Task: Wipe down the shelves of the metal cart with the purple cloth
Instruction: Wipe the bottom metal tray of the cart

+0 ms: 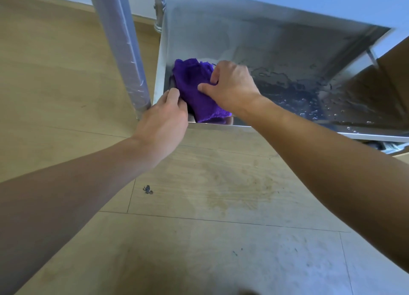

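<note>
The purple cloth (194, 89) lies bunched in the near left corner of the metal cart's bottom shelf (254, 42). My right hand (232, 84) grips the cloth from the right, thumb and fingers curled into the fabric. My left hand (163, 122) sits at the shelf's front left corner, its fingers curled onto the cloth's left edge and the shelf rim. Water drops and wet streaks cover the right part of the shelf (309, 95).
A wrapped metal cart leg (119, 40) rises just left of my left hand, and another post (158, 9) stands at the back left corner. Wooden floor (199, 228) lies in front, with a small dark speck (147, 189). An upper shelf edge runs at top right.
</note>
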`<control>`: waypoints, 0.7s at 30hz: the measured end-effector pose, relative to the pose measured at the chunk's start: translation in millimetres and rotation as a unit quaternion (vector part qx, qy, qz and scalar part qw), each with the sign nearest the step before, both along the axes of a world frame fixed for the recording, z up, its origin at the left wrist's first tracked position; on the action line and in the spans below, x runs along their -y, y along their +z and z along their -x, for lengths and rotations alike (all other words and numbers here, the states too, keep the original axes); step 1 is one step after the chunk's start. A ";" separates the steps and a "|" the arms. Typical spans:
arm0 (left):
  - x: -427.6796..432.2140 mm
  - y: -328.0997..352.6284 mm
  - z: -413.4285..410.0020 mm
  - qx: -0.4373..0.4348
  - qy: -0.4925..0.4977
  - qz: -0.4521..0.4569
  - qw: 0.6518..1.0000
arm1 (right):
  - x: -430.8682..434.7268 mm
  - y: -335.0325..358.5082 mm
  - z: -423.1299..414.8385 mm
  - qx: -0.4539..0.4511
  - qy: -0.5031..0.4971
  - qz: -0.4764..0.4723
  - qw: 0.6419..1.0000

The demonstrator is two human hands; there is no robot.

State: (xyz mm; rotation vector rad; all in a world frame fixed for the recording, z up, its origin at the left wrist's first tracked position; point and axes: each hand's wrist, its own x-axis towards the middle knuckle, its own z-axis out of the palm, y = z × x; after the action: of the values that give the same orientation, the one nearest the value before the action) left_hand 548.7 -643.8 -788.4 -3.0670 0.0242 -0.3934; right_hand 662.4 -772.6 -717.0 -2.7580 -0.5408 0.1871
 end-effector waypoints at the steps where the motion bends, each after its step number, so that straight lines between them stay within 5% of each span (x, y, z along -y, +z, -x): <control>1: 1.1 1.3 0.4 0.005 0.006 0.007 1.000 | -0.7 0.0 -1.1 -0.029 -0.008 -0.029 0.999; 4: 3.0 2.6 1.7 0.000 0.012 0.016 1.000 | -0.1 0.4 -5.7 -0.080 -0.035 -0.055 0.995; 9: 3.4 5.0 0.3 -0.010 0.013 0.011 1.000 | 4.5 0.4 -1.0 -0.063 -0.009 0.050 0.997; 16: 4.7 11.9 5.0 -0.035 -0.003 -0.088 0.995 | 0.3 7.5 14.8 -0.005 0.058 -0.024 0.998; 21: 8.5 19.1 8.9 -0.011 0.033 -0.080 0.996 | -5.1 22.4 10.7 -0.031 0.058 -0.322 0.945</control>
State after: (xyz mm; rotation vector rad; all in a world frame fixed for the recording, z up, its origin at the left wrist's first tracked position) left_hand 539.8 -652.4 -769.2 -2.9059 -0.0423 -0.3380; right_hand 651.7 -767.5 -694.6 -2.0811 -0.6152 0.0991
